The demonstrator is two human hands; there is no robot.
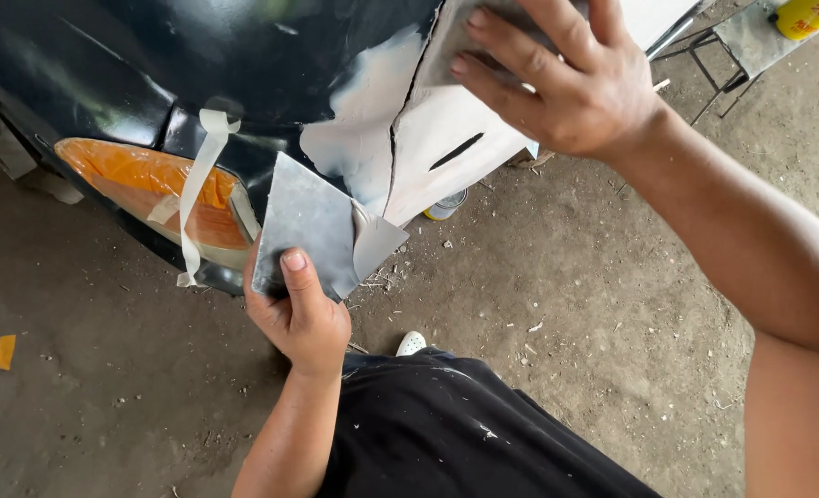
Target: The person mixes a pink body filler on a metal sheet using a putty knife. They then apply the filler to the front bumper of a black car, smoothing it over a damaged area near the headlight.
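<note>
Right hand [571, 78]: at 1 o'clock in the view, fingers spread and pressed flat on a sheet of abrasive paper [483, 28] that lies against the filled panel; palm down, apparently so that pressure spreads evenly over the sheet.
Filler patch [428, 138]: pale, matt coat on the dark car body [197, 55], at 12 o'clock; a cracked seam runs down through it, with a dark slot just to the seam's right.
Left hand [301, 318]: near the centre of the view, toward 9 o'clock, closed on two thin metal spreader plates [313, 226]; thumb on the front face, fingers behind, the plates fanned upward toward the patch. A smear of pale filler sits between the plates, and the tilt seems to keep it from sliding off.
Headlamp [137, 184]: amber lens at 9 o'clock, below the dark panel, crossed by a loose strip of masking tape [197, 184], likely as masking.
Tin can [446, 205]: on the dirt floor [566, 304] just under the panel's lower edge, at 12 o'clock from the left hand.
Yellow container [811, 14]: at 2 o'clock, on a metal stand, well apart from both hands.
Shoe [411, 343]: white toe at 6 o'clock, beside the dark garment.
</note>
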